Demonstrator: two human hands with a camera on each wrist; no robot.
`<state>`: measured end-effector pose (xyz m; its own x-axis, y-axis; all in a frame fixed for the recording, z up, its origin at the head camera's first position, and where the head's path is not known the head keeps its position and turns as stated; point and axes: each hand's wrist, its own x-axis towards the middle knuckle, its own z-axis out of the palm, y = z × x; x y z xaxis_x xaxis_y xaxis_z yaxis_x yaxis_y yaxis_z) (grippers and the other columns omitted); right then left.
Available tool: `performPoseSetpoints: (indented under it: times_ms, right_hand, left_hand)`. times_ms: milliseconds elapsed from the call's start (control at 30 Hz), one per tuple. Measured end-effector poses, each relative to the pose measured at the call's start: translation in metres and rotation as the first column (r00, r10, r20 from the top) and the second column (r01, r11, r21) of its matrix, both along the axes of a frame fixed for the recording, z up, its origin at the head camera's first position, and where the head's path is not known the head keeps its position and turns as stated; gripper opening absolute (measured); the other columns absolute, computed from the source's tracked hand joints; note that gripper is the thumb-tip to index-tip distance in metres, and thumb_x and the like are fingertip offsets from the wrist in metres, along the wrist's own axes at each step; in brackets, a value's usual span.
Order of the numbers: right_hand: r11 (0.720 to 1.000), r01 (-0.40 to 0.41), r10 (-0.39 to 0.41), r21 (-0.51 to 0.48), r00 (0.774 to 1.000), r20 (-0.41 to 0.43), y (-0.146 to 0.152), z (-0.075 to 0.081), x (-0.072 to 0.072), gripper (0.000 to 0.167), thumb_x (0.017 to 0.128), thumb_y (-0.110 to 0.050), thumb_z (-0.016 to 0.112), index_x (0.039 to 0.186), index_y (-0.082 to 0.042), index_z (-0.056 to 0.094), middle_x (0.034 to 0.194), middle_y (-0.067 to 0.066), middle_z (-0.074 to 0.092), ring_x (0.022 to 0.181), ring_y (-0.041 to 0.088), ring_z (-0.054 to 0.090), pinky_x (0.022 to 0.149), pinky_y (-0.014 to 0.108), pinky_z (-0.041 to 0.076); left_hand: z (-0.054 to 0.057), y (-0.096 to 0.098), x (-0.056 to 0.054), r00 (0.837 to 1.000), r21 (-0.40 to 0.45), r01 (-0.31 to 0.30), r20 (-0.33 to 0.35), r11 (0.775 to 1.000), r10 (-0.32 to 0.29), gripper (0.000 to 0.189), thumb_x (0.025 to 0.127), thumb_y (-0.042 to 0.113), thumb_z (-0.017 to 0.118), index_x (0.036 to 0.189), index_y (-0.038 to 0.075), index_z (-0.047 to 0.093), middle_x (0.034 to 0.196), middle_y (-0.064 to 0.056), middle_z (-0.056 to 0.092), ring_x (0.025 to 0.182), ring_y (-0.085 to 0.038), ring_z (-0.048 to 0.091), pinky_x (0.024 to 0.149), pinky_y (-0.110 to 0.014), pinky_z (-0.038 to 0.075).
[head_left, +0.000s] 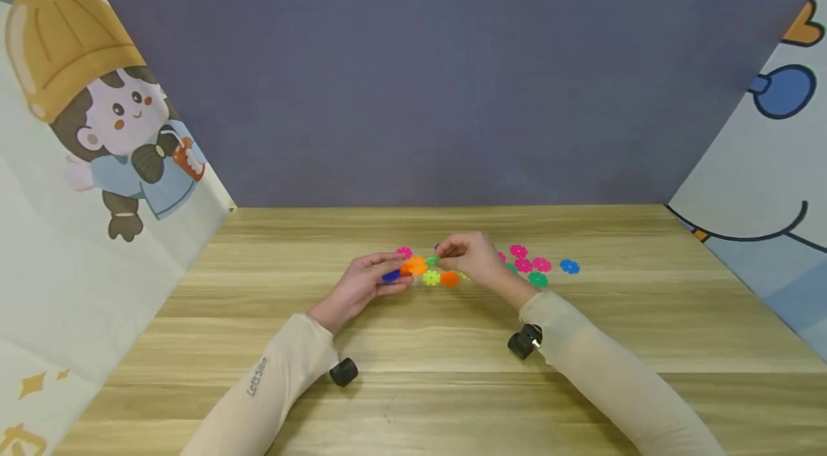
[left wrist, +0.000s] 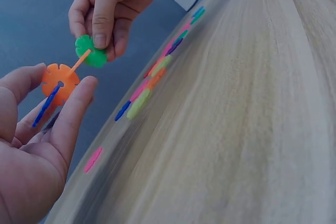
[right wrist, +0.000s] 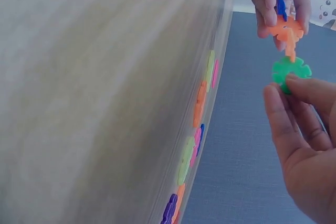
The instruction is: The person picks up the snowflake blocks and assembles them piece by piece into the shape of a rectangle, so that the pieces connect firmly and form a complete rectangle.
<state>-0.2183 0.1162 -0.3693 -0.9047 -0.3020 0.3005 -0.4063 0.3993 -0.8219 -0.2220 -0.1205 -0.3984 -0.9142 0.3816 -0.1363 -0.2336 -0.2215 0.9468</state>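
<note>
My left hand (head_left: 362, 284) holds a small joined piece of notched plastic snowflake discs between thumb and fingers. An orange disc (left wrist: 65, 92) faces the left wrist camera, with a blue disc (left wrist: 46, 107) slotted into it edge-on. Another orange disc (left wrist: 80, 61) sticks out from it towards the right. My right hand (head_left: 478, 258) pinches a green disc (right wrist: 289, 70) between thumb and fingertips. Its edge meets the outer end of the protruding orange disc; how deep the slots sit in each other, I cannot tell. Both hands are raised above the tabletop.
Loose discs lie flat on the wooden table (head_left: 413, 398): a yellow-green one (head_left: 431, 278) and an orange one (head_left: 449, 278) between the hands, several pink ones (head_left: 541, 265), a green one (head_left: 538, 279) and a blue one (head_left: 569, 266) further right. A grey-blue wall (head_left: 413, 82) stands behind.
</note>
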Motion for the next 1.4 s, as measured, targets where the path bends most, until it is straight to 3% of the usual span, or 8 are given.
performPoseSetpoints:
  times_ms: [233, 600, 933, 1133, 1400]
  right_hand:
    - [0.999, -0.011, 0.014, 0.050, 0.998, -0.061, 0.000, -0.001, 0.000, 0.006, 0.080, 0.004, 0.080, 0.083, 0.000, 0.076, 0.079, 0.007, 0.073, 0.068, 0.015, 0.068, 0.062, 0.026, 0.059]
    - [0.997, -0.017, 0.020, 0.073, 0.999, -0.042, -0.003, -0.002, -0.002, 0.006, 0.081, 0.003, 0.079, 0.081, -0.003, 0.077, 0.080, 0.007, 0.073, 0.064, 0.011, 0.063, 0.057, 0.025, 0.055]
    - [0.999, -0.042, 0.042, -0.018, 0.999, -0.015, -0.001, 0.000, -0.004, 0.006, 0.079, 0.007, 0.079, 0.082, 0.002, 0.076, 0.080, 0.011, 0.074, 0.063, 0.013, 0.065, 0.056, 0.023, 0.056]
    - [0.998, -0.055, 0.055, -0.030, 0.998, 0.001, 0.001, 0.000, -0.005, 0.005, 0.079, 0.005, 0.079, 0.082, 0.003, 0.076, 0.080, 0.011, 0.074, 0.063, 0.015, 0.067, 0.055, 0.024, 0.056]
    - [0.992, -0.098, 0.102, -0.076, 0.993, 0.060, 0.007, 0.001, -0.012, 0.008, 0.083, 0.007, 0.075, 0.091, 0.007, 0.075, 0.086, 0.016, 0.074, 0.072, 0.021, 0.071, 0.067, 0.044, 0.062]
  left_hand:
    - [-0.001, -0.003, -0.001, 1.000, 0.014, 0.014, -0.010, 1.000, -0.014, 0.040, 0.103, -0.005, 0.047, 0.140, -0.018, 0.040, 0.123, -0.028, 0.062, 0.089, -0.019, 0.072, 0.086, -0.030, 0.058]
    - [0.002, -0.004, -0.002, 1.000, 0.002, 0.001, 0.005, 1.000, -0.001, 0.039, 0.103, -0.006, 0.046, 0.140, -0.018, 0.041, 0.126, -0.032, 0.058, 0.086, -0.017, 0.072, 0.085, -0.028, 0.058]
    - [0.006, -0.003, -0.002, 1.000, 0.013, 0.003, 0.014, 1.000, -0.003, 0.041, 0.103, -0.005, 0.046, 0.141, -0.018, 0.039, 0.118, -0.024, 0.065, 0.086, -0.016, 0.072, 0.085, -0.027, 0.057]
    - [0.007, -0.004, -0.003, 1.000, 0.017, 0.016, 0.019, 1.000, -0.016, 0.041, 0.102, -0.006, 0.046, 0.141, -0.018, 0.038, 0.117, -0.026, 0.065, 0.086, -0.017, 0.072, 0.085, -0.027, 0.057]
    - [0.006, -0.004, 0.000, 0.997, 0.002, 0.080, 0.025, 0.997, -0.080, 0.041, 0.101, -0.008, 0.047, 0.140, -0.018, 0.040, 0.103, -0.018, 0.071, 0.086, -0.017, 0.072, 0.085, -0.029, 0.058]
